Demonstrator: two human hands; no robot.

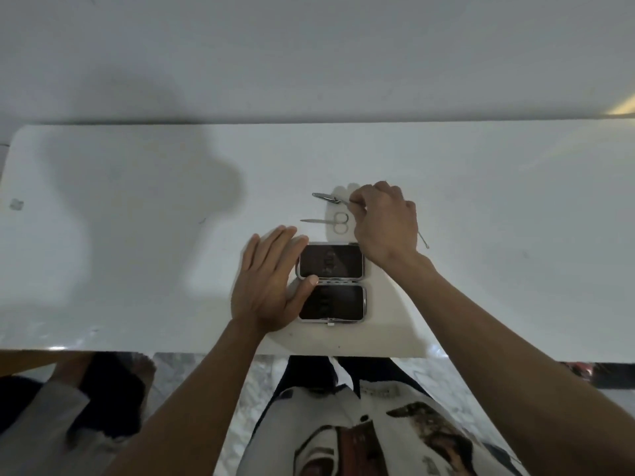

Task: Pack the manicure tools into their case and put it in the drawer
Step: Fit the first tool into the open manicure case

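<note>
A small black manicure case [331, 282] with a metal rim lies open flat on the white table [481, 201], both halves facing up. My left hand [271, 280] rests flat beside it, thumb on the hinge edge. Beyond the case lie small scissors [330, 220] and a nail clipper [326, 198]. My right hand [385, 221] hovers above the case's far right corner, fingers pinched on a thin metal tool [423, 240] whose end sticks out behind the hand, its tip near the clipper.
The table's front edge [206, 352] runs just below the case, with my legs and a marbled floor beneath. A white wall [309, 56] stands behind the table. A small mark [16, 204] sits at the far left.
</note>
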